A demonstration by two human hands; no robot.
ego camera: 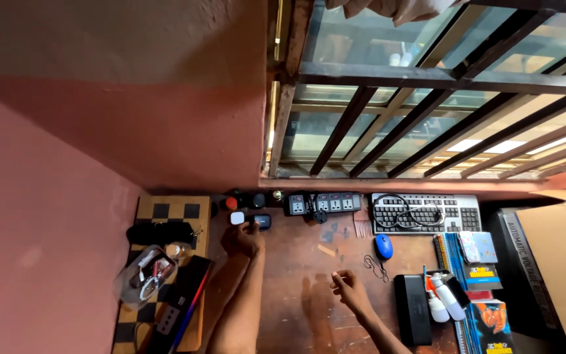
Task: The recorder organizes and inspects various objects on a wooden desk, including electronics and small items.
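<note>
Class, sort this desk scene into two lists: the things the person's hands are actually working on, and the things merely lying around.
In hand:
left hand
small dark case, at the left fingertips
white square case, beside it
right hand, fingers pinched, nothing visibly held

Lying about:
blue mouse
keyboard
power strip
chessboard
white bottle

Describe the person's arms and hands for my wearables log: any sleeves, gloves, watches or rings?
Both forearms are bare, with no sleeves in view. The left hand and right hand wear no gloves. No watch or bracelet shows on either wrist. The hands are too small in the head view to tell whether any rings are worn.
</note>
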